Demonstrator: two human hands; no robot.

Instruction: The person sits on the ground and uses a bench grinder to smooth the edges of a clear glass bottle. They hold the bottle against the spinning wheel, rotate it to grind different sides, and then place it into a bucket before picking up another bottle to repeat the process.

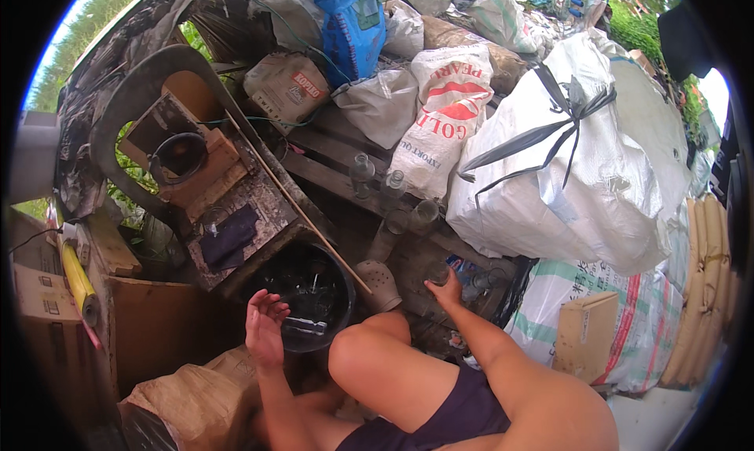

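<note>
My right hand (447, 288) is closed around a small clear glass bottle (437, 273), over the dark floor beyond my knees. Most of that bottle is hidden by the fingers. Beside it lie more clear glass bottles (496, 280) and a blue printed wrapper (462, 267). My left hand (265, 326) is raised with its fingers loosely bent and apart, holding nothing. It is at the near left rim of a round black tub (351, 294), where clear glass pieces sit in dark liquid. Several glass bottles (362, 173) stand upright past the tub.
A wooden stand (259, 243) with a dark cloth (228, 239) is left of the tub, and a thin stick (306, 215) slants down from it. Large white sacks (550, 192) fill the right and back. A brown paper bag (188, 404) and cardboard boxes (47, 325) are at near left.
</note>
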